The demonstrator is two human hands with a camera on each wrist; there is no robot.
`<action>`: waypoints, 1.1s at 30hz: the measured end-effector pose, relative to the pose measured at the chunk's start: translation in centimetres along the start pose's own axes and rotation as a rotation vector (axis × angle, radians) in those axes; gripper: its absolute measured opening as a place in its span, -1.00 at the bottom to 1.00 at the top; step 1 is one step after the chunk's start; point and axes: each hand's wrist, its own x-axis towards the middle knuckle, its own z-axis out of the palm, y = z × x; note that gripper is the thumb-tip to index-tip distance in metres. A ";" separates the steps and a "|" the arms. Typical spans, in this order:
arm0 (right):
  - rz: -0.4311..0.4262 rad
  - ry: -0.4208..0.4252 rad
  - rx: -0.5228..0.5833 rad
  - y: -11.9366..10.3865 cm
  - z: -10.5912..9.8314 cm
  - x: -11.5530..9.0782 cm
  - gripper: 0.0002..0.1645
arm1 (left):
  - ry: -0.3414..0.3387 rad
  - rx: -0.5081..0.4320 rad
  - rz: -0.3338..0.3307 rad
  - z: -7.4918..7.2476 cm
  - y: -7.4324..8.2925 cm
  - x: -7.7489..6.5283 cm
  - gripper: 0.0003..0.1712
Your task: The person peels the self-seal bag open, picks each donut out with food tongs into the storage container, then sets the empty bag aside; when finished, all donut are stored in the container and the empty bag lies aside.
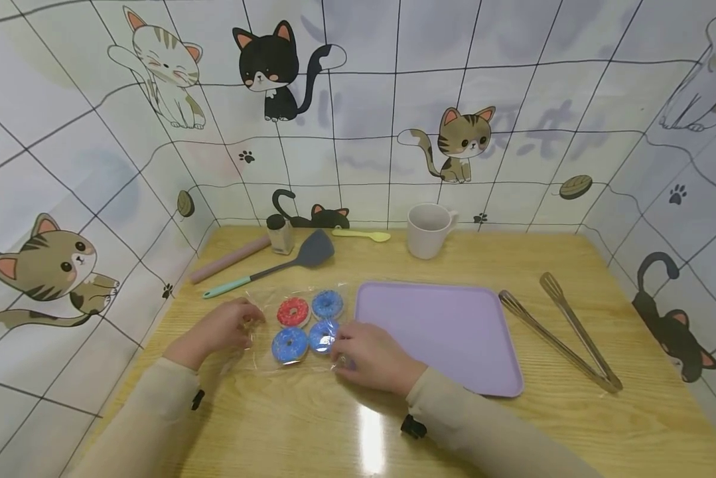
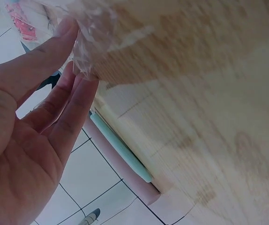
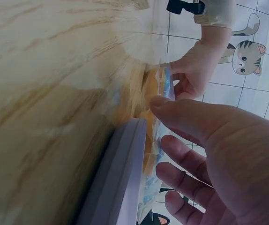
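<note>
A clear plastic bag (image 1: 261, 350) holds one red donut (image 1: 292, 312) and several blue donuts (image 1: 289, 345) with sprinkles. On the bag's left side, my left hand (image 1: 223, 328) holds the loose plastic edge between thumb and fingers; crinkled film (image 2: 90, 33) shows between them in the left wrist view. My right hand (image 1: 372, 355) is at the bag's right end, partly covering a blue donut. Its thumb (image 3: 172, 108) is against the bag's side in the right wrist view, with the fingers bent loosely apart over it. Right beside is a lilac tray (image 1: 435, 332).
Behind the bag lie a turner (image 1: 286, 262) with a mint handle, a pink rolling pin (image 1: 232, 259), a black-capped shaker (image 1: 280, 236) and a yellow spoon (image 1: 360, 235). A white mug (image 1: 427, 230) stands at the back. Metal tongs (image 1: 563, 338) lie right of the tray.
</note>
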 end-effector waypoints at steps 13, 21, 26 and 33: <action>-0.023 -0.036 0.015 0.8 0.2 -0.1 -0.90 | -0.012 0.006 -0.013 0.0 -0.6 0.3 -0.48; 0.003 -0.055 0.086 0.8 -0.4 -0.1 -0.88 | -0.012 -0.028 0.009 0.1 -1.1 0.2 -0.51; 0.024 -0.069 0.112 0.9 -0.6 -0.1 -0.92 | -0.016 -0.026 0.006 -0.1 -1.0 0.2 -0.51; 0.014 -0.055 0.078 0.8 -0.3 -0.1 -0.96 | -0.017 -0.033 0.013 0.0 -0.7 0.1 -0.51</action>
